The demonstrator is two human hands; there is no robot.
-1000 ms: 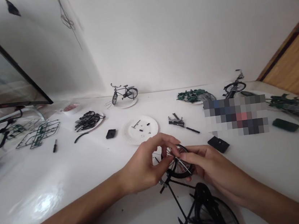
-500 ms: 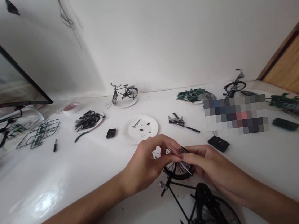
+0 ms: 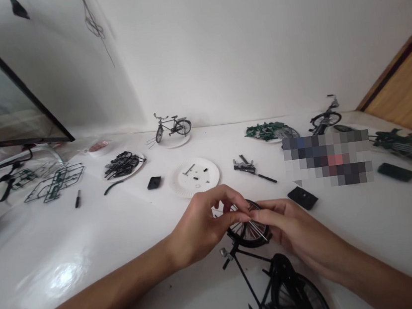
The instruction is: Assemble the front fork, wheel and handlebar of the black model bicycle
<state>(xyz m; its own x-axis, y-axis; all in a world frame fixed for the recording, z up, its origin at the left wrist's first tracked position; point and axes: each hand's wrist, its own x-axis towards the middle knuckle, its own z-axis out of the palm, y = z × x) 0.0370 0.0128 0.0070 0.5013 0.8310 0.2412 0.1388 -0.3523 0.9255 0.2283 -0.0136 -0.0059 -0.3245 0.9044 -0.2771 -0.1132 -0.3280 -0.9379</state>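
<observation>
A black model bicycle lies in front of me, its front end pointing away and its rear wheel cut off by the lower edge of the view. My left hand is closed in a pinch over the hub of the front wheel; what sits between its fingertips is hidden. From the other side, my right hand grips the wheel area, thumb close to the left fingertips and other fingers behind the rim. Thin silvery fork stays slant from the fingertips across the spokes.
Beyond my hands stands a white paper plate with small parts. Another model bicycle stands at the back. Around lie black parts, green parts, a green sprue, a screwdriver, a multitool and a black case.
The view has shifted very slightly. Both hands stay at the front wheel with almost the same grip; the wheel and fork stays have moved a little to the right.
</observation>
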